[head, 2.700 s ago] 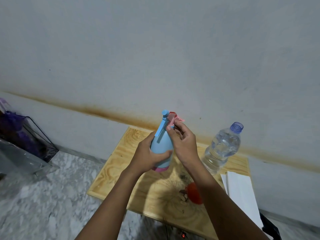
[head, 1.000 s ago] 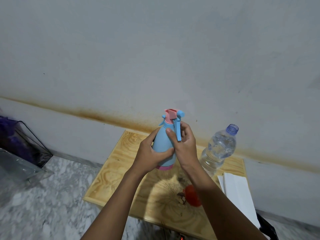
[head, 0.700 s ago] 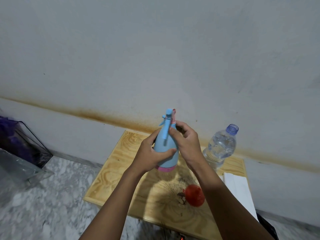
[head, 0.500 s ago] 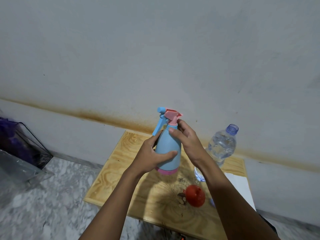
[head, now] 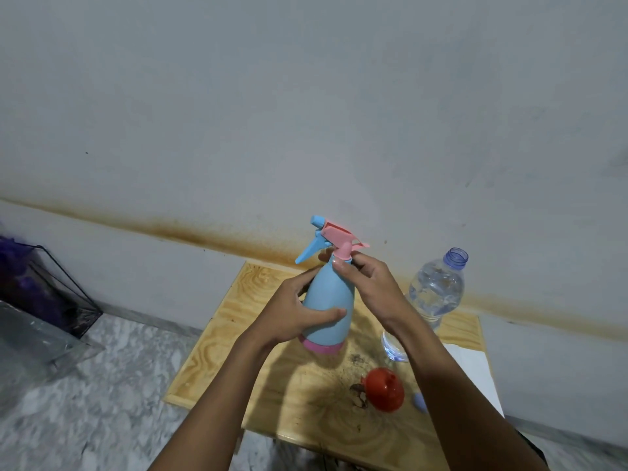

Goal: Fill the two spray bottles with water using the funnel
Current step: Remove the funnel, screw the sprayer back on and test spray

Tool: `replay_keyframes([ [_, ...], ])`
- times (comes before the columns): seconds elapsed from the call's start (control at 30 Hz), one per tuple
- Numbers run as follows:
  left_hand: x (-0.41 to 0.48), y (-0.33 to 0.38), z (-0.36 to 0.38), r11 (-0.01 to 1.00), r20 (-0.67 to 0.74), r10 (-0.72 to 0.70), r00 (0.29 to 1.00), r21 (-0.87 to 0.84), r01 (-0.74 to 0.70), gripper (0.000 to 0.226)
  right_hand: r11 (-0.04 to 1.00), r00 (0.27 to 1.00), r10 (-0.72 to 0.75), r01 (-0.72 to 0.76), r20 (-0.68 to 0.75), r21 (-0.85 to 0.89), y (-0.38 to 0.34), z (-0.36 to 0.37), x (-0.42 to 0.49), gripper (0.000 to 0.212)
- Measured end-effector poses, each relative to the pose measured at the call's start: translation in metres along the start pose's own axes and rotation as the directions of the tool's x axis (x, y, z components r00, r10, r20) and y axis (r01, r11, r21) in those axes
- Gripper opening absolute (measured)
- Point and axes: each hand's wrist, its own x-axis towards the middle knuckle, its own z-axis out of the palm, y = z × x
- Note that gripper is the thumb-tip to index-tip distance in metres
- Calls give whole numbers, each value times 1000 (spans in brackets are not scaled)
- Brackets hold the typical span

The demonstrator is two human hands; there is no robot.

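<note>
Gripping blue spray bottle (head: 328,302) mid-frame: left hand (head: 292,312) around body, right hand (head: 368,288) pinching pink collar. No legible writing. Funnel (head: 385,390) lower right, near table (head: 217,345) front edge.

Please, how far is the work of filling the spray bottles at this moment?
Early. Done: the clear plastic water bottle stands uncapped. In hand: the left hand holds the light-blue spray bottle above the wooden table; the right hand grips its pink neck, head still on. Left: the red funnel lies unused; no second spray bottle is visible.

Soft, even light; arms shadow the table (head: 217,338); wide-angle bending, edges slightly blurred.
</note>
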Motion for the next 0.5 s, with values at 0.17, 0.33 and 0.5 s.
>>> replay_keyframes([
  [0.17, -6, 0, 4, 999, 26, -22, 999, -25, 22, 54, 997, 987, -12, 24, 161, -77, -7, -15, 4, 17],
  [0.33, -4, 3, 15, 999, 9, -17, 1000, -29, 17, 51, 997, 998, -60, 61, 36, -51, -4, -13, -3, 25],
  [0.5, -5, 5, 33, 999, -4, -22, 1000, -42, 22, 52, 993, 994, -96, 91, -56, -81, 2, -18, -10, 34],
])
